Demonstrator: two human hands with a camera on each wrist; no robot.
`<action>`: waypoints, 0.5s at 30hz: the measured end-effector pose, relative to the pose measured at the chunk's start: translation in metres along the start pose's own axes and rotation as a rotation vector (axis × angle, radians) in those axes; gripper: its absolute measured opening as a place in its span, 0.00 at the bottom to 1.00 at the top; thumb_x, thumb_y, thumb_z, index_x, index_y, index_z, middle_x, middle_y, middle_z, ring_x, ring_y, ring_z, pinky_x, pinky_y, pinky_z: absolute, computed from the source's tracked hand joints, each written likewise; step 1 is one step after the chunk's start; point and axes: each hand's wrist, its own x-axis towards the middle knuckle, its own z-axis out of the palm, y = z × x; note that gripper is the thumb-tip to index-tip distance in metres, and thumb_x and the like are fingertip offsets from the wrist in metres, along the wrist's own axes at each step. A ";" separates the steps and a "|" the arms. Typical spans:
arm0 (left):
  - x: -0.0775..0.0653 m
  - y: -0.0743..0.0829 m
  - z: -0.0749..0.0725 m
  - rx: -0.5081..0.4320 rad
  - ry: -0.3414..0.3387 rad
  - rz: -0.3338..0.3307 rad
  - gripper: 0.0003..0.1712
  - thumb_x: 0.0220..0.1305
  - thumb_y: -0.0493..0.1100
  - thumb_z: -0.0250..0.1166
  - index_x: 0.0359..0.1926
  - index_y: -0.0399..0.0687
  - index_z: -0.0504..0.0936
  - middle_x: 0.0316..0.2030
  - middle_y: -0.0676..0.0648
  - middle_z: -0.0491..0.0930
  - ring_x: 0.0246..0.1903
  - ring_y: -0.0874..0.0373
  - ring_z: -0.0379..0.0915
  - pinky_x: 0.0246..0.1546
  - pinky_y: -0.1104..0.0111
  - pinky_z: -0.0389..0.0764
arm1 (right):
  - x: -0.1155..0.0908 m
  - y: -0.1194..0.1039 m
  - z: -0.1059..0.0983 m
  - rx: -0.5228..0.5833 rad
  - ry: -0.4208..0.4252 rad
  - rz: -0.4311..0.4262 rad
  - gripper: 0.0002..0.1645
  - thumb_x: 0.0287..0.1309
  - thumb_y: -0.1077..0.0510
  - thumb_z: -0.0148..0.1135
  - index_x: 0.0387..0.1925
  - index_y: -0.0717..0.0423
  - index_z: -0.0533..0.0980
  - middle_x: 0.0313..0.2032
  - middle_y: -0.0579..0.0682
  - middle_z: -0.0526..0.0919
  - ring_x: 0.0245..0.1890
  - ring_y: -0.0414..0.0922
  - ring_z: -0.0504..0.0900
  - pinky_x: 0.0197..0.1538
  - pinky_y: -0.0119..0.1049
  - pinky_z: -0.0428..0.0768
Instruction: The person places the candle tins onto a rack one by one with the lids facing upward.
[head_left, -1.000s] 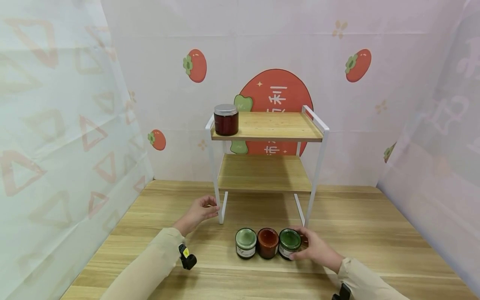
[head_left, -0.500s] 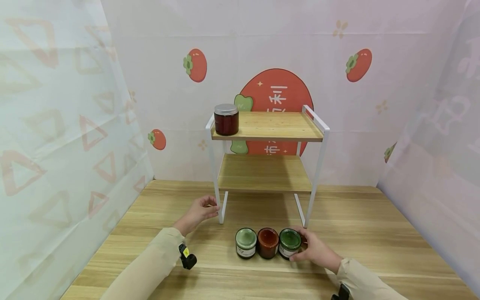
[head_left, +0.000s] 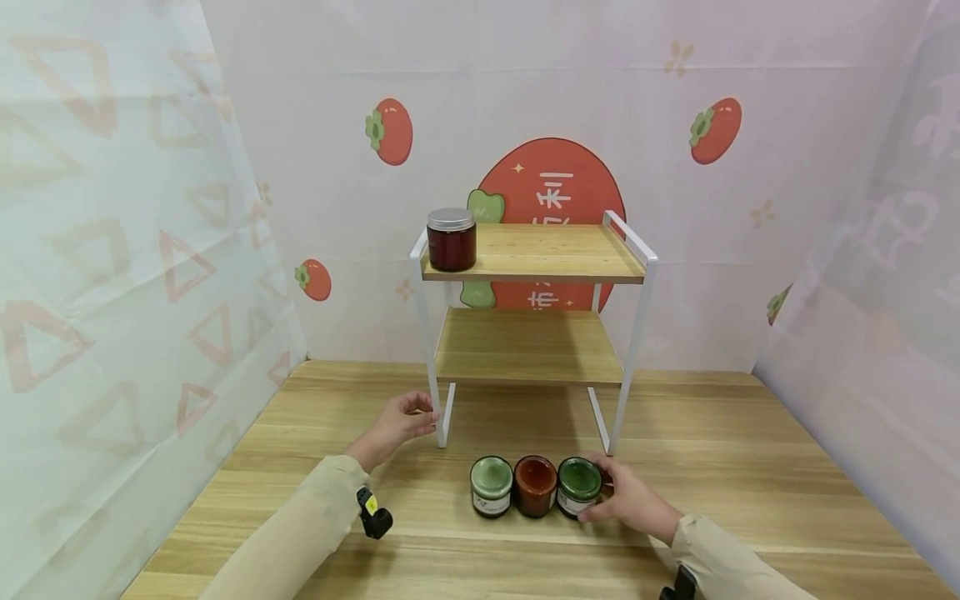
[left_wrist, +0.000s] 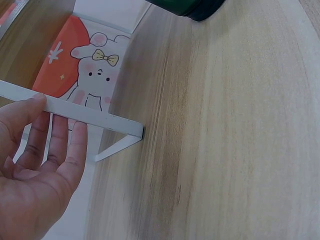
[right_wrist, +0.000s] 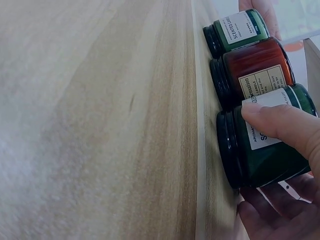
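Note:
My left hand [head_left: 393, 427] pinches the front left leg of a white-framed shelf [head_left: 528, 346] low down. In the left wrist view, thumb and fingertips meet the white leg [left_wrist: 90, 116] from opposite sides. My right hand [head_left: 636, 502] holds a dark green candle jar [head_left: 580, 482], thumb across its label and fingers round its far side. A red-brown candle jar [head_left: 536, 485] and a pale green candle jar [head_left: 492, 485] stand in a row to its left. In the right wrist view, all three jars have their black lids down on the table.
A dark red jar [head_left: 452, 248] with a silver lid stands at the left front of the top board [head_left: 558, 250]. The shelf stands on a wooden table [head_left: 697, 433] behind the row. Printed cloth walls [head_left: 315, 125] enclose the back and sides.

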 end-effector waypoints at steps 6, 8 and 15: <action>-0.001 -0.001 0.000 0.003 0.000 -0.005 0.12 0.64 0.34 0.63 0.45 0.34 0.72 0.38 0.48 0.73 0.45 0.50 0.76 0.49 0.65 0.83 | 0.000 0.002 0.000 0.027 -0.008 0.024 0.50 0.34 0.57 0.82 0.59 0.70 0.67 0.50 0.56 0.80 0.52 0.56 0.79 0.57 0.47 0.78; -0.001 -0.001 -0.001 0.006 -0.002 -0.007 0.12 0.64 0.34 0.63 0.45 0.34 0.72 0.39 0.48 0.73 0.46 0.49 0.76 0.49 0.65 0.83 | -0.001 0.001 -0.001 0.035 -0.007 0.039 0.51 0.34 0.58 0.82 0.59 0.71 0.66 0.49 0.56 0.80 0.51 0.55 0.79 0.56 0.46 0.78; -0.002 0.001 0.000 0.005 0.000 -0.011 0.12 0.64 0.33 0.63 0.46 0.34 0.72 0.39 0.48 0.73 0.47 0.47 0.75 0.49 0.64 0.83 | -0.006 -0.017 -0.009 0.095 0.047 0.064 0.51 0.37 0.61 0.79 0.60 0.77 0.62 0.51 0.63 0.78 0.52 0.59 0.78 0.56 0.48 0.79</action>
